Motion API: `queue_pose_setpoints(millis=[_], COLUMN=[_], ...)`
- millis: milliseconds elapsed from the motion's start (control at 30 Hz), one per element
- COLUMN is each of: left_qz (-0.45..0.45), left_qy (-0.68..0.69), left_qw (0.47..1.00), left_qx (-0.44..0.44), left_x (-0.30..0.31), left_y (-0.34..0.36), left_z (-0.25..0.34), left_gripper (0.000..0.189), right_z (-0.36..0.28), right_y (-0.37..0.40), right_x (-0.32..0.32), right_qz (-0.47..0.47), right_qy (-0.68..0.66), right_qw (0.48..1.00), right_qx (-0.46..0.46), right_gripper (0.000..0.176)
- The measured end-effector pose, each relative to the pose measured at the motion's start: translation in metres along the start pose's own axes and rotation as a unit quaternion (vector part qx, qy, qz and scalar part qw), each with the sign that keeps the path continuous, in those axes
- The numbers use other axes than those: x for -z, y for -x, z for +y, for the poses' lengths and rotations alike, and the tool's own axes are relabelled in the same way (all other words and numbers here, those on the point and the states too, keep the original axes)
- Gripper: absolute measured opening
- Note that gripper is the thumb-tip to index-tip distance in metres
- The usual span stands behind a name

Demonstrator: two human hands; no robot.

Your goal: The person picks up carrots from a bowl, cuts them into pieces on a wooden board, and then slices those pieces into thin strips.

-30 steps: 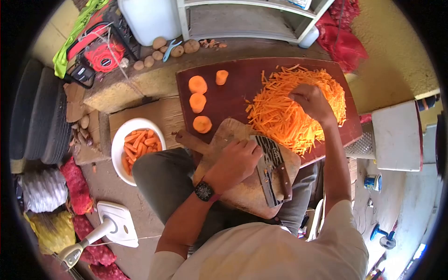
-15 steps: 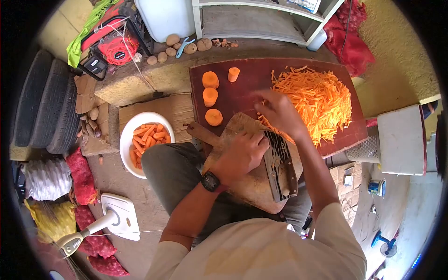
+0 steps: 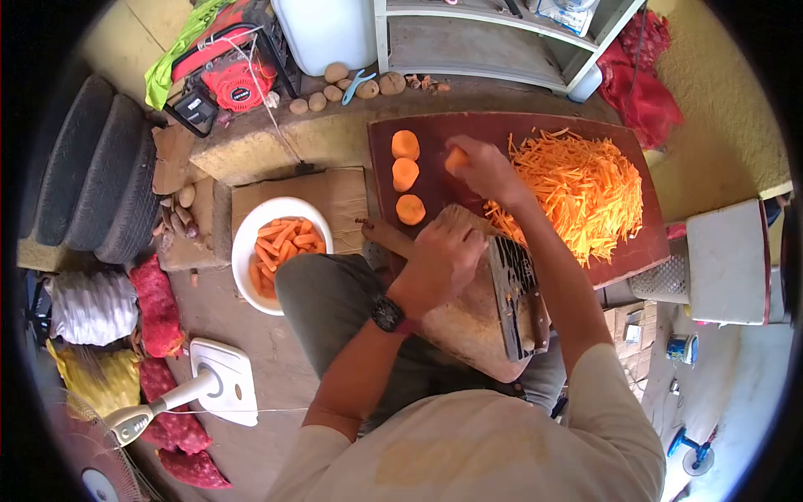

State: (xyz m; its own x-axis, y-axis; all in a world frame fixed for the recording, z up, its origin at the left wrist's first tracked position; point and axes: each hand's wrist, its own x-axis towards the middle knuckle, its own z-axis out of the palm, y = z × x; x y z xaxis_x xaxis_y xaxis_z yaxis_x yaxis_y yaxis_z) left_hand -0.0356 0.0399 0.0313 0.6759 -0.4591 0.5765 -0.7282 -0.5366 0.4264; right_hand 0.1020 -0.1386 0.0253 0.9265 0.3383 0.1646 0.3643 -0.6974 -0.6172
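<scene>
My right hand (image 3: 485, 171) is closed around a short carrot piece (image 3: 456, 160) above the dark red tabletop (image 3: 452, 125). To its left, three thick carrot pieces (image 3: 406, 175) stand in a row. A large heap of shredded carrot (image 3: 585, 197) lies to its right. My left hand (image 3: 452, 255), with curled fingers, rests over a wooden board (image 3: 468, 330) on my lap. Whatever those fingers grip is hidden. Beside them on the board lies a flat metal blade-like piece with black streaks (image 3: 512, 284) and a riveted edge.
A white bowl of peeled carrots (image 3: 242, 276) stands left of my knee. Behind it are cardboard, a low ledge with potatoes (image 3: 368, 89) and a blue peeler (image 3: 354, 87), and a red generator (image 3: 238, 84). Tyres (image 3: 75, 167), sacks and a fan (image 3: 92, 452) line the left.
My right hand has moved left and taken hold of the carrot piece that stood alone on the tabletop. My left hand stays at the board. The whole view has shifted slightly.
</scene>
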Motion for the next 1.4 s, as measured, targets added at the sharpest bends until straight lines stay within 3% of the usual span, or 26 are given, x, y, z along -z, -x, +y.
queue_pose_setpoints(millis=[133,200,300,333,433,467,533,767,967,1067,1167,1267,1367,1400], left_qz=[0.071,0.037,-0.005,-0.012,-0.04,-0.047,-0.059,-0.09,-0.099,-0.116,-0.128,-0.107,-0.081,-0.078], left_qy=[-0.001,-0.014,-0.001,0.009,0.034,0.038,0.044,0.063,0.051,0.036,0.051,0.093,0.13,0.139], left_qw=[0.997,0.999,1.0,1.0,0.998,0.998,0.997,0.994,0.994,0.992,0.989,0.987,0.984,0.981], left_qx=[0.018,0.014,0.008,0.009,0.023,0.027,0.029,0.017,0.015,0.032,0.054,0.072,0.089,0.108], left_x=[0.0,0.002,0.007,0.007,0.008,0.01,0.01,0.01,0.0,0.0,0.008,0.013,0.01,0.007], left_y=[-0.003,-0.001,-0.003,-0.004,-0.006,-0.006,-0.005,-0.004,-0.006,-0.003,0.002,0.018,0.032,0.039], left_z=[-0.001,-0.001,0.003,0.004,0.005,0.006,0.005,0.008,0.015,0.017,0.026,0.043,0.054,0.056], left_gripper=[0.013,0.012,0.01,0.01,0.011,0.012,0.013,0.02,0.024,0.025,0.025,0.022,0.024,0.026], right_z=[-0.043,-0.036,-0.052,-0.046,-0.051,-0.057,-0.058,-0.059,-0.061,-0.056,-0.045,-0.055,-0.063,-0.067], right_y=[0.098,0.132,0.156,0.161,0.155,0.161,0.177,0.29,0.323,0.313,0.312,0.307,0.312,0.314], right_x=[0.024,0.011,0.0,-0.005,0.003,0.011,0.017,0.044,0.028,0.035,0.034,0.051,0.05,0.049], right_qz=[-0.009,0.002,0.024,-0.011,-0.04,0.007,0.044,0.041,0.071,0.028,0.058,0.009,-0.013,-0.005], right_qy=[-0.038,-0.044,0.019,0.066,0.145,0.091,0.112,0.116,0.095,0.036,-0.022,-0.334,-0.48,-0.447], right_qw=[0.999,0.998,0.999,0.998,0.988,0.996,0.993,0.985,0.978,0.977,0.987,0.898,0.815,0.846], right_qx=[-0.001,0.04,0.031,0.017,0.016,0.022,0.011,-0.119,-0.17,-0.211,-0.147,-0.287,-0.324,-0.291], right_gripper=[0.049,0.049,0.05,0.062,0.064,0.067,0.069,0.076,0.081,0.084,0.085,0.083,0.081,0.078])
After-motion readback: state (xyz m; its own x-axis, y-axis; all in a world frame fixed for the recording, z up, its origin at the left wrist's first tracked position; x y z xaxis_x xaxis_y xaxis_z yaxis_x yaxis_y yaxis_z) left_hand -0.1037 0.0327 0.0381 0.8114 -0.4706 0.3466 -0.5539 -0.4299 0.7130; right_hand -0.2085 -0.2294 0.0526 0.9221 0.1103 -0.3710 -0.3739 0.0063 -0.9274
